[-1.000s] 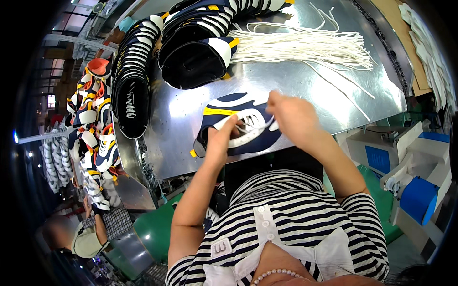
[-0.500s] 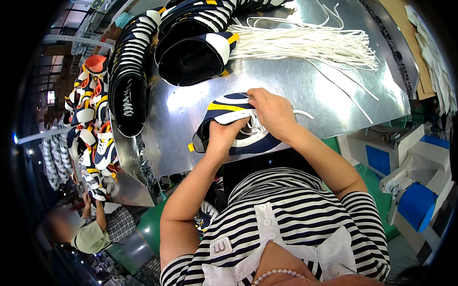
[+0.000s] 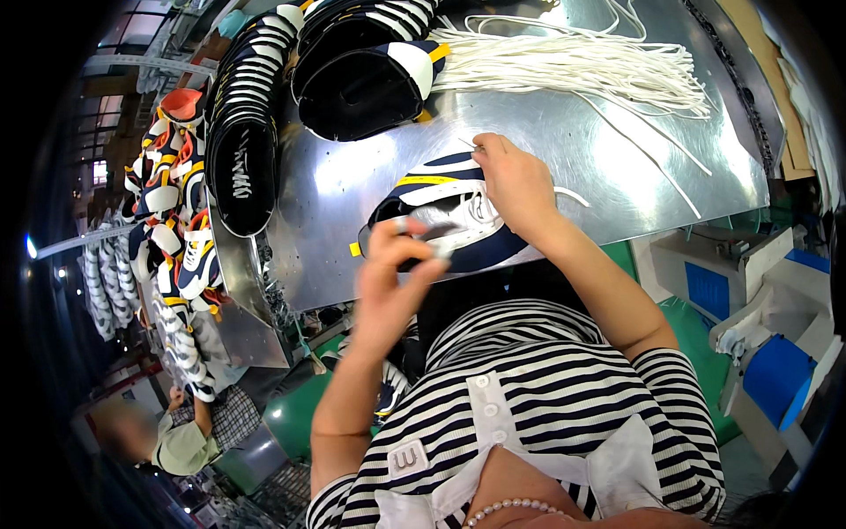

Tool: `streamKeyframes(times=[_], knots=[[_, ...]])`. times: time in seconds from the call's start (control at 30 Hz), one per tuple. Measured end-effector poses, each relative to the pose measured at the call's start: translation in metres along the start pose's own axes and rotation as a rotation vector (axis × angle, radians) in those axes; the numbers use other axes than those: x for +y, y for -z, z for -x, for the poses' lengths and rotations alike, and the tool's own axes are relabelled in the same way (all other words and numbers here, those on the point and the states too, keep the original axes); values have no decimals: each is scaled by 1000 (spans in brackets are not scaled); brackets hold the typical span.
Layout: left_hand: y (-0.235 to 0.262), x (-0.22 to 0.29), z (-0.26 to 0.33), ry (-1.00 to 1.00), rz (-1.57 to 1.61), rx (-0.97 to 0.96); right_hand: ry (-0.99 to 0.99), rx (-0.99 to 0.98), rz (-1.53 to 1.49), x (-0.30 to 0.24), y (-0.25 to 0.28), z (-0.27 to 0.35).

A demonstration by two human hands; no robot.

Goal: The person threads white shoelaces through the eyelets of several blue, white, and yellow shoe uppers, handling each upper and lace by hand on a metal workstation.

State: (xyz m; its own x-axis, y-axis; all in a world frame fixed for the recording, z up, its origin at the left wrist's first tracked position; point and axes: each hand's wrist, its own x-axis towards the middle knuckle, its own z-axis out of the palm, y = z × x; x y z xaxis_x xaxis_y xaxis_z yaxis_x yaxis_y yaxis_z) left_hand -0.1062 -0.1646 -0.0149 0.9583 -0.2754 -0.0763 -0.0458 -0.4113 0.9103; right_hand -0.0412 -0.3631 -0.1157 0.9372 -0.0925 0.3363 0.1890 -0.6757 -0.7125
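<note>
A navy and white shoe upper (image 3: 441,182) with a yellow stripe lies on its side on the metal table, its opening toward the left. White lace (image 3: 477,210) crosses its front, and one loose lace end (image 3: 573,196) sticks out on the right. My right hand (image 3: 518,183) is closed at the upper's far edge, fingertips pinched; a thin pale tip shows beyond them, too small to name. My left hand (image 3: 392,269) is over the heel opening, fingers curled and blurred by motion. A dark and pale patch by its fingertips cannot be made out.
A bundle of white laces (image 3: 573,70) lies across the far table (image 3: 317,264). Nested rows of uppers (image 3: 242,176) stand at the left and back. Beyond the left edge hang more uppers (image 3: 196,256), with another person (image 3: 185,436) below. Blue-and-white equipment (image 3: 771,379) stands at right.
My left hand has come out of the upper's opening and drawn back toward the heel. My right hand has stayed at the far edge, still pinched. The tongue and laces are now more exposed.
</note>
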Motion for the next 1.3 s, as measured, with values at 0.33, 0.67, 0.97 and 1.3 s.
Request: streamKeyframes(times=[0.33,0.67,0.97,1.3], knots=[[46,-5,-35,177,1370,-24,73,20,-30,8,7,1],[152,22,-44,-288,1964,35,131,27,76,6,4,1],[-51,-25,-14,-351,-585,214,-108,27,-495,4,20,-1],[-41,-28,-20,-160,-496,158,-147,-282,-518,-33,64,80]])
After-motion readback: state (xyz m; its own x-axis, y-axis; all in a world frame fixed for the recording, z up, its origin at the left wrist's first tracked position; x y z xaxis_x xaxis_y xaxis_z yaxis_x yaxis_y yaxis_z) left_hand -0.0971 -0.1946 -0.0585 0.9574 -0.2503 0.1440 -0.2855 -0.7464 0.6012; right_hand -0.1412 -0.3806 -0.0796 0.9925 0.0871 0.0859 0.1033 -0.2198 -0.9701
